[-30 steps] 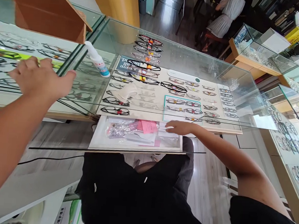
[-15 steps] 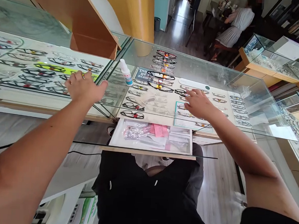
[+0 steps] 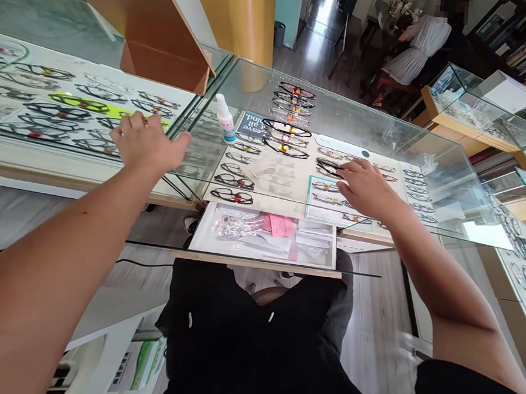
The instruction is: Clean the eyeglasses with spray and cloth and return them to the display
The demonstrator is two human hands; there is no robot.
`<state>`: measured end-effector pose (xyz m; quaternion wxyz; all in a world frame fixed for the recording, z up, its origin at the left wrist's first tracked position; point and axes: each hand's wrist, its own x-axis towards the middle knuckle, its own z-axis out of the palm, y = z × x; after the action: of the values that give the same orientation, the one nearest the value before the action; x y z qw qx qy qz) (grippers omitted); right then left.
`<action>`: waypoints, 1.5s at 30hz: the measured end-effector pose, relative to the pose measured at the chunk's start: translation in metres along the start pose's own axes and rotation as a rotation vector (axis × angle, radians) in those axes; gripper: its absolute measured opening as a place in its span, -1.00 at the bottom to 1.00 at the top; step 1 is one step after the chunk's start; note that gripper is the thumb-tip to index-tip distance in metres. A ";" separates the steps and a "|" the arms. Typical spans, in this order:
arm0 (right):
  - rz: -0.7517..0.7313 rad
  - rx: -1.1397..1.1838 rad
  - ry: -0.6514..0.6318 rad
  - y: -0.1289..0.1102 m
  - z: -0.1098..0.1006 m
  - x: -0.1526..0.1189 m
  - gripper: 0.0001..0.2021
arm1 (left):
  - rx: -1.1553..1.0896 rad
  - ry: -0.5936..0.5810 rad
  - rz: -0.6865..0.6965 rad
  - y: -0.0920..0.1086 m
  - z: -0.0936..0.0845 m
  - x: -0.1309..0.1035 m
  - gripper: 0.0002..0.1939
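My left hand [image 3: 144, 146] lies over the glass tabletop [image 3: 385, 130] beside the brown box [image 3: 166, 40], its fingers [image 3: 136, 120] spread and holding nothing. With my right hand [image 3: 366, 185] I reach the black glasses [image 3: 327, 167], which sit on the glass to the right of a column of glasses [image 3: 285, 149]; my fingertips meet their near end, though I can't tell whether they pinch it. The white bottle [image 3: 226, 119] stands between my hands, nearer my left. Below, in front of me, the open drawer [image 3: 335, 250] holds pink paper [image 3: 281, 225] and plastic bags [image 3: 234, 226].
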<state>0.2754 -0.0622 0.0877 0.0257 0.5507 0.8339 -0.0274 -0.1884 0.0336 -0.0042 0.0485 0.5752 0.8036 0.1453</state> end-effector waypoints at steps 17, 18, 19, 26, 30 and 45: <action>-0.011 0.156 -0.545 -0.014 0.090 -0.057 -0.48 | 0.012 -0.007 0.001 0.006 -0.004 -0.004 0.08; 0.027 0.127 -0.548 -0.009 0.102 -0.052 -0.45 | 0.010 -0.006 -0.001 0.006 -0.004 -0.004 0.08; 0.062 0.105 -0.552 -0.005 0.112 -0.047 -0.42 | 0.010 -0.002 -0.002 0.005 -0.004 -0.004 0.07; 0.223 0.066 -0.650 0.017 0.156 -0.019 -0.23 | 0.040 0.025 -0.013 -0.001 0.005 0.004 -0.02; 0.235 0.055 -0.665 0.021 0.166 -0.010 -0.21 | 0.035 0.038 -0.017 0.000 0.006 0.003 -0.08; 0.267 0.069 -0.663 0.022 0.176 -0.012 -0.27 | 0.040 0.040 -0.026 -0.004 0.011 0.007 -0.12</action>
<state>0.3025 -0.0772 -0.0872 0.2796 0.6163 0.6996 -0.2293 -0.1923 0.0412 -0.0149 0.0228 0.5627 0.8144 0.1399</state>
